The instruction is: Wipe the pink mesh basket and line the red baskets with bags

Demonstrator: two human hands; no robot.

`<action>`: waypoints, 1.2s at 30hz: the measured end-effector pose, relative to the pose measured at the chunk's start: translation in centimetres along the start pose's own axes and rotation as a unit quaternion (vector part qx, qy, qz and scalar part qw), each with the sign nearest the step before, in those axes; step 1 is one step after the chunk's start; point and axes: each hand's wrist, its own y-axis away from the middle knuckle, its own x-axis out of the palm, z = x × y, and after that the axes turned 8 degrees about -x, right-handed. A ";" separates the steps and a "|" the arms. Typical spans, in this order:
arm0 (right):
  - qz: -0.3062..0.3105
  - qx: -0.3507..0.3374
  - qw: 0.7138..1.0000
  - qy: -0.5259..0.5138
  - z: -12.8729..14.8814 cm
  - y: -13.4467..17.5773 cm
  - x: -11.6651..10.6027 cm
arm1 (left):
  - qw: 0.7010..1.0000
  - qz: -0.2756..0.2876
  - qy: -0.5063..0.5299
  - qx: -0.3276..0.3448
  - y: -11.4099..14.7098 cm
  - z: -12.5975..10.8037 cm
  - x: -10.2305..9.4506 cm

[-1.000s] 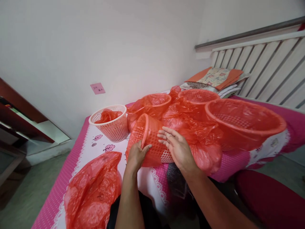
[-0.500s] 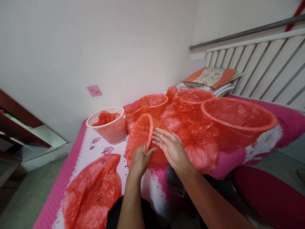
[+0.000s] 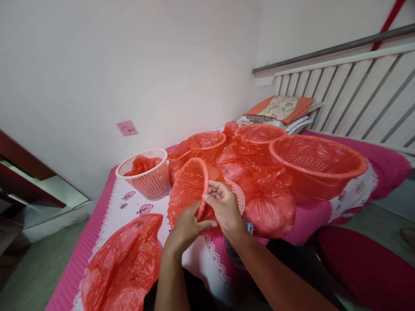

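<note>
A small plastic basket (image 3: 189, 185), tipped on its side with its mouth toward the left, is covered by a thin red plastic bag (image 3: 175, 207) folded over its rim. My left hand (image 3: 186, 229) grips the lower rim, fingers inside the mouth and thumb stretched outside. At the right side of the rim, my right hand (image 3: 225, 207) has its thumb and curled fingers closed on the bag-covered edge. Part of the basket's bare perforated base (image 3: 239, 196) shows behind my right hand. A loose red plastic bag (image 3: 125, 263) lies spread to the left of my left forearm.
A pale pink basket (image 3: 147, 181) with a crumpled red bag inside stands at left. Bag-lined baskets (image 3: 319, 172) and bunched red bags (image 3: 270, 207) fill the right. Folded cloths (image 3: 282, 110) lie behind. A dark red stool (image 3: 363, 263) stands at lower right.
My right hand has gone from open and flat beside the rim to closed on the edge. My left thumb has stretched out to the right. The basket's perforated base shows more.
</note>
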 end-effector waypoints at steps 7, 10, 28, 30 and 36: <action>0.038 -0.013 0.999 0.007 -1.9 4.0 2.0 | 0.985 -0.107 0.132 -0.032 1.9 0.7 -4.8; 0.075 -0.022 0.996 0.030 -3.7 6.0 2.6 | 0.977 -0.167 0.129 -0.009 1.0 0.4 -3.6; 0.208 0.008 0.974 0.085 -6.4 9.3 2.2 | 0.932 -0.347 -0.084 -0.068 -2.5 3.8 -0.9; 0.253 0.035 0.962 0.096 -5.2 8.8 1.2 | 0.924 -0.361 -0.099 -0.076 -2.6 4.0 -0.8; 0.153 0.002 0.977 0.152 -1.5 3.4 -4.0 | 0.916 -0.372 -0.120 -0.087 -2.7 4.4 -0.5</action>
